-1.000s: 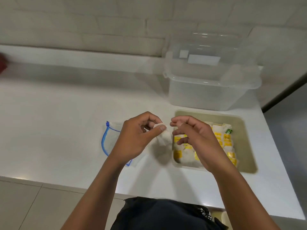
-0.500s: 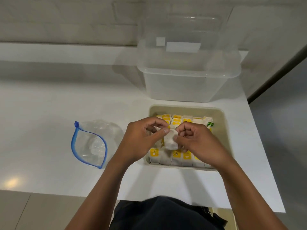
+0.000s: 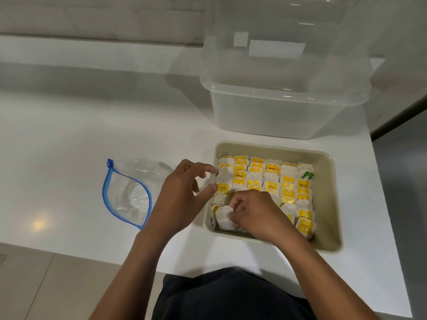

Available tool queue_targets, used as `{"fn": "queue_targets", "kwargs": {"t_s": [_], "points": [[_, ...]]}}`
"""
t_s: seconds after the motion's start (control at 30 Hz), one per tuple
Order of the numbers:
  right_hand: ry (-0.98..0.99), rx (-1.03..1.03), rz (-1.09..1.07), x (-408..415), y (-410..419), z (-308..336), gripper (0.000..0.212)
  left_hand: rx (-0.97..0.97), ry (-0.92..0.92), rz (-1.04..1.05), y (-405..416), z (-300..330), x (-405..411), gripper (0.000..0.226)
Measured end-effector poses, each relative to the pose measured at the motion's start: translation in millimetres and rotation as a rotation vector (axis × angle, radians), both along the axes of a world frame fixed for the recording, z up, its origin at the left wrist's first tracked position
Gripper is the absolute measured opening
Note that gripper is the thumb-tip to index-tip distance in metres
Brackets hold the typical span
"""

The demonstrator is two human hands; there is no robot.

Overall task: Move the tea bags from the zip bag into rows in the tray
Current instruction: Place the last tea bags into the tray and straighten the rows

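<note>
Right hand (image 3: 256, 215) pinching white tea bag (image 3: 223, 217) in beige tray's (image 3: 328, 204) near-left corner, left hand (image 3: 182, 195) relaxed alongside, zip bag (image 3: 129, 192) further left.

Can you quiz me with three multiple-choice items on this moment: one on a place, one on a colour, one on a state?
1. Where does the zip bag lie?
A. left of the tray
B. inside the tray
C. in the clear tub

2. What colour is the zip bag's seal?
A. red
B. blue
C. green

3. What is the right hand doing?
A. resting flat on the counter
B. reaching into the clear tub
C. pinching a tea bag at the tray's near-left corner

Answers: 1 A, the bag lies on the counter left of the tray. 2 B, a blue strip rims its open mouth. 3 C, curled fingers hold the white bag there, while the left hand hovers open.
</note>
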State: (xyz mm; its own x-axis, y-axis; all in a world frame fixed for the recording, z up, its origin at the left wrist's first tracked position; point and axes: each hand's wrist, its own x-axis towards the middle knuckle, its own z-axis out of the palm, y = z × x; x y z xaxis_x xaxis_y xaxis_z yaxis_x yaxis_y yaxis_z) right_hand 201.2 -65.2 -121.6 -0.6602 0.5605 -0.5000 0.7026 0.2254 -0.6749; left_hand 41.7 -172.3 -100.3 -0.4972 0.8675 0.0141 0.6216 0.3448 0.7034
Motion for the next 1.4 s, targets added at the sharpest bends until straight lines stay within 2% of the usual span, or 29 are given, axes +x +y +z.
{"fn": "queue_targets", "kwargs": {"t_s": [0.17, 0.3, 0.5, 0.77, 1.2, 1.4], "points": [[-0.004, -0.107, -0.041, -3, -4, 0, 0.010, 0.003, -0.027, -0.008, -2, -2, -1, 0.025], [-0.030, -0.092, -0.039, -4, -6, -3, 0.013, 0.019, -0.040, -0.021, -3, -3, -2, 0.023], [-0.125, 0.044, 0.034, -2, 2, 0, 0.003, 0.067, -0.116, 0.002, -4, -3, -2, 0.016], [-0.304, 0.156, 0.145, -7, -1, -12, 0.021, 0.074, -0.144, 0.012, -2, -2, -2, 0.015], [-0.338, 0.333, 0.261, -20, -8, -8, 0.031, 0.070, -0.143, 0.014, -2, -2, -1, 0.014], [-0.341, 0.324, 0.291, -22, -8, -7, 0.040, 0.068, -0.144, 0.012, -1, -2, -1, 0.014]]}}
